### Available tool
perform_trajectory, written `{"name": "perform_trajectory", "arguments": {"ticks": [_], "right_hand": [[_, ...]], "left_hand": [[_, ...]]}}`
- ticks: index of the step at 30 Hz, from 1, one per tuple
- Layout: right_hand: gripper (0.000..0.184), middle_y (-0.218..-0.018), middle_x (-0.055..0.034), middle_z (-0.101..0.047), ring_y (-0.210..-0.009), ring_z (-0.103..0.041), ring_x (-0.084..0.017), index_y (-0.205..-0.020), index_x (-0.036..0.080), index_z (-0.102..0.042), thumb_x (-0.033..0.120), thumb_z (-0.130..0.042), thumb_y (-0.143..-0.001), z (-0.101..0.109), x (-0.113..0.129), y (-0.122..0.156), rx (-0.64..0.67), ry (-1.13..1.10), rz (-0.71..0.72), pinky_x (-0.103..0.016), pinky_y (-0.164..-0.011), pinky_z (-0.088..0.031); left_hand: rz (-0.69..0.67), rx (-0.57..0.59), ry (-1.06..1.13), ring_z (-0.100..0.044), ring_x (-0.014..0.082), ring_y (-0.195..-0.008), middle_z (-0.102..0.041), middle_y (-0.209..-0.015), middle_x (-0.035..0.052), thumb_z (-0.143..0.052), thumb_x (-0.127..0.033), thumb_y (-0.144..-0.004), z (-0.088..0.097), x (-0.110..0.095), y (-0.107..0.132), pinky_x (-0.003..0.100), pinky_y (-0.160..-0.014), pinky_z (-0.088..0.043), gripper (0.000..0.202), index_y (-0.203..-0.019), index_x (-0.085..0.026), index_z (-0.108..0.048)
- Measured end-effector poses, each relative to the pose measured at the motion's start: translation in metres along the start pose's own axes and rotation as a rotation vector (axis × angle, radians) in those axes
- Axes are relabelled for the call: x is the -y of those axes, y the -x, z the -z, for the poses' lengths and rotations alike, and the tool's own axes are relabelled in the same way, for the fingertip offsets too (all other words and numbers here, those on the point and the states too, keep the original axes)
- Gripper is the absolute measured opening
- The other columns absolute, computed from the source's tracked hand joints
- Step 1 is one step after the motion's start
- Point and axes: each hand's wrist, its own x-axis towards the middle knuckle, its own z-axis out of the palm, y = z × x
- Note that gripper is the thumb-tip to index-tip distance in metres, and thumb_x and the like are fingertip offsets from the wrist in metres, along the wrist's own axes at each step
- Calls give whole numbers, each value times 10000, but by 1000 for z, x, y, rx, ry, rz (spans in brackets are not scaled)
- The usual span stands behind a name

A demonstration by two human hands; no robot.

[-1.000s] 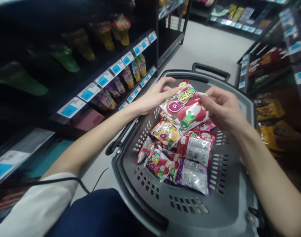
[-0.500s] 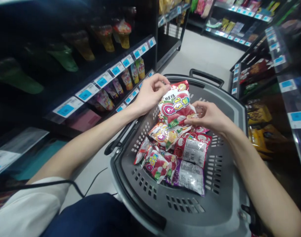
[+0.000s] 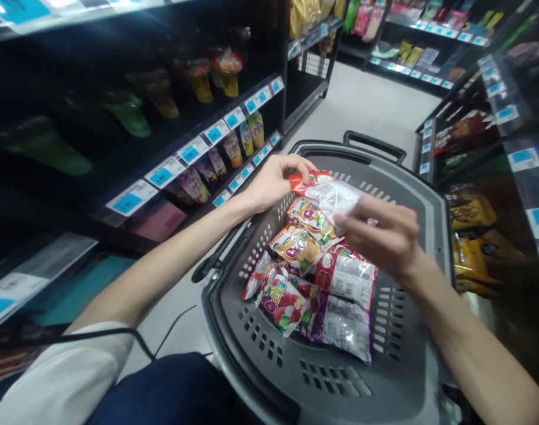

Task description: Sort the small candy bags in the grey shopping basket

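Over the far part of a grey shopping basket (image 3: 335, 369), a red and white gummy candy bag (image 3: 333, 195) is stretched between my hands. My left hand (image 3: 281, 178) pinches its red end. My right hand (image 3: 384, 231), a little blurred, grips the other end with thumb and fingers. Below lie several more candy bags: an orange one (image 3: 296, 245), a lychee-pictured one (image 3: 283, 302), and a purple-edged one (image 3: 345, 324) with its printed silver back up. The right hand hides some of the pile.
Dark shelves with price tags (image 3: 216, 131) run along the left, holding cup-shaped packs (image 3: 228, 71) and small pouches (image 3: 232, 149). More shelves with yellow bags (image 3: 470, 260) stand on the right. The basket's handle (image 3: 375, 146) is at its far end, and pale floor (image 3: 375, 97) lies beyond.
The candy bag has turned from its printed lychee front to a paler, tilted side and sits lower. My right hand has rolled over with it. Another orange bag now shows beneath.
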Motion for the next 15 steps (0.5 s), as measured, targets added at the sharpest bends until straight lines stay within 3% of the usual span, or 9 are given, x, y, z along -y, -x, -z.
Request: {"name": "perform_trajectory", "arguments": {"ticks": [3, 7, 10, 12, 15], "right_hand": [[338, -640, 22, -541, -585, -450, -103, -661, 202, -553, 40, -552, -958, -2, 10, -3, 111, 83, 180, -262, -508, -374], [311, -644, 14, -535, -565, -436, -112, -712, 209, -546, 76, -507, -990, -3, 15, -4, 196, 31, 136, -257, -524, -411], [312, -667, 13, -530, -599, -456, -117, -710, 207, -532, 43, -534, -975, -1, 13, -3, 171, 22, 149, -271, -524, -392], [294, -692, 2, -545, -625, -477, -123, -727, 198, -553, 11, -550, -954, -1, 11, -1, 147, 5, 179, -279, -528, -387], [220, -715, 3, -568, -610, -481, -113, -839, 198, -633, -7, -594, -910, -3, 10, 2, 54, -55, 60, -263, -520, -388]], "left_hand": [[-34, -16, 21, -694, 169, -971, -758, -1019, 70, -851, -263, -706, 0, 0, 1, 336, -943, -547, 177, -721, -138, -727], [-56, -17, 35, -698, 178, -1004, -759, -1048, 73, -872, -321, -716, 0, 1, 0, 361, -986, -544, 233, -837, -148, -775], [-36, -6, 40, -687, 195, -1086, -749, -1119, 76, -865, -359, -739, 2, 0, 0, 397, -1038, -530, 312, -966, -161, -783], [-48, 35, 42, -657, 214, -1187, -722, -1231, 93, -835, -372, -787, 3, -2, 0, 420, -1080, -503, 269, -955, -168, -785], [-65, 115, 81, -613, 239, -1277, -675, -1348, 120, -799, -403, -847, 4, -3, 1, 432, -1122, -458, 253, -896, -156, -776]]}}
